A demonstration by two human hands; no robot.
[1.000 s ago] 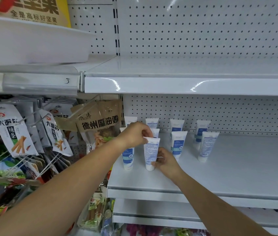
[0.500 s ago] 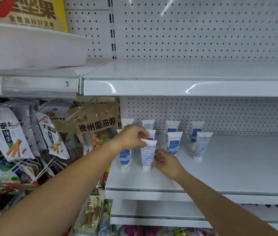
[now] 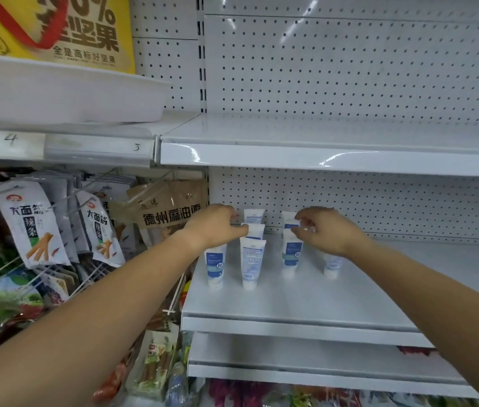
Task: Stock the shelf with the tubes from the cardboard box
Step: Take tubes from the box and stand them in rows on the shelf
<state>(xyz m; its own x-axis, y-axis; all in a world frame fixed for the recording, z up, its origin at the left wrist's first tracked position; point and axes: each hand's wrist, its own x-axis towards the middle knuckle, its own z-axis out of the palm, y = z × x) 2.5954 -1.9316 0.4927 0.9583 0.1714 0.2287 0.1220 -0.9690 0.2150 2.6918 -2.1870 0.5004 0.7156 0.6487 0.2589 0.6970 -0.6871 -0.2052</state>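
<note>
Here, white-and-blue plastic tubes stand cap-down in short rows at the left rear of the white metal shelf, close to the shelf's perforated white back panel. The left hand reaches in over the shelf's left edge, and one fingertip touches the crimped top of the second-row tube; whether its grip closes on that tube cannot be told. The right hand hovers over the shelf further right, its grip narrow, with curled fingers pinching the crimped top of the third front tube. Another front tube stands on the shelf, partly hidden beneath that wrist. White snack packets hang on wire hooks left of the shelf, and a glossy white upper shelf runs above it.
</note>
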